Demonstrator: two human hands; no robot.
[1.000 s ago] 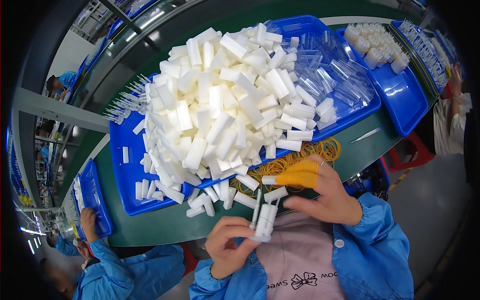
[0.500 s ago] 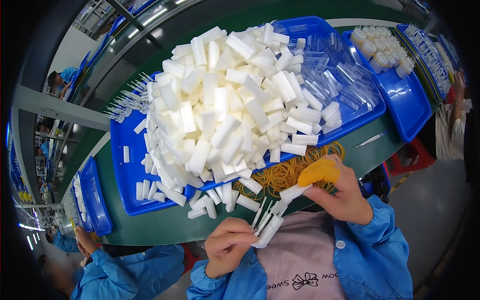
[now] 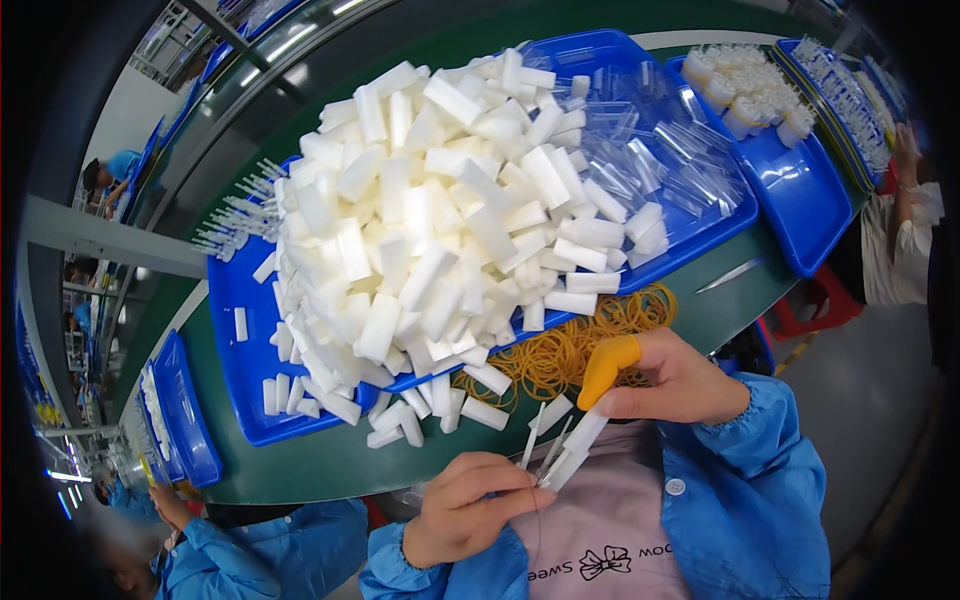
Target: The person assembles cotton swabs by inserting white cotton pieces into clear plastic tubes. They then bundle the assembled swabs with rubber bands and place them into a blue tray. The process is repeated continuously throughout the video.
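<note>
The left hand [image 3: 475,507], fingertips closed, pinches a pronged white part [image 3: 564,470]; the right hand [image 3: 672,382] likewise pinches a white block [image 3: 588,430] between them. Rubber bands [image 3: 545,362] lie beyond on the worktop [image 3: 275,472].

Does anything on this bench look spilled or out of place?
Several loose white blocks lie on the green tabletop, outside the heaped blue tray, perhaps spilled over. Yellowish rubber bands lie there too, uncontained.
</note>
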